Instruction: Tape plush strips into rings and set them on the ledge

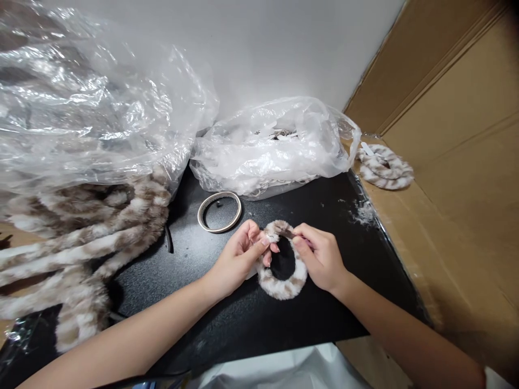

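Note:
A fluffy white-and-brown fur ring (pixel 283 289) is held upright over the black table. My left hand (pixel 239 254) pinches its upper left side between thumb and fingers. My right hand (pixel 322 254) is closed at the ring's upper right around a thin, dark, pointed tool (pixel 287 233). The tool's tip meets the fur near the left fingertips, and its kind does not show clearly. A scrap of white (pixel 252 269) peeks out behind the left hand.
A tape roll (pixel 199 213) lies beyond my left hand. Fur strips (pixel 133 216) spill from a large clear bag (pixel 101 108) at left. Another plastic bag (pixel 267 156) stands behind. Finished-looking fur rings (pixel 389 175) sit on cardboard at right, near white fluff (pixel 365 213).

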### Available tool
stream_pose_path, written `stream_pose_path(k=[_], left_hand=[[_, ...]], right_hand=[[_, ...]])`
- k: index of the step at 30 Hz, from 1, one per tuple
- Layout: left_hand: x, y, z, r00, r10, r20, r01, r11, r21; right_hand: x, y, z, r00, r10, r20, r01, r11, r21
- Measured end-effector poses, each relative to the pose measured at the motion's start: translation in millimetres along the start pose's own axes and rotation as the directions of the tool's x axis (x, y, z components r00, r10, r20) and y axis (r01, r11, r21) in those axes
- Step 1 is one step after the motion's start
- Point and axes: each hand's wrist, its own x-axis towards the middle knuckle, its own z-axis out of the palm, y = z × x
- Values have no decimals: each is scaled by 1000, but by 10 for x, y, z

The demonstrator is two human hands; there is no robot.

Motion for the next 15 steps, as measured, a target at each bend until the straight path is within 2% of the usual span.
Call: stream_pose_path(k=[2, 4, 6, 8, 9, 12, 15], left_hand=[[-3, 6, -3, 1000, -12, 6, 12, 1000, -20], [-7, 11, -3, 1000, -25, 18, 26, 999, -39], [-10, 14, -1, 999, -46, 24, 48, 997, -65], [-9, 13, 1, 998, -60, 24, 62, 994, -88], [-6, 12, 2, 998, -58, 23, 60, 994, -90], [7, 7, 1, 999, -27, 37, 30, 998, -56], [18, 7, 1, 999, -16, 34, 18, 998, -59]], right_hand=[[20, 62, -148, 993, -1, -117, -1, 1000, -11], [20, 187, -407, 956, 52, -290, -83, 992, -98], [-29, 389, -757, 867, 135, -480, -253, 949, -190], [-135, 655, -1132, 778, 208, -593, -449, 843, -294], [-205, 800, -1306, 750, 236, -617, -539, 759, -365], [-418, 1193, -1685, 777, 268, -570, -610, 548, -573], [-529, 1407, -1836, 795, 313, -519, -602, 505, -618]])
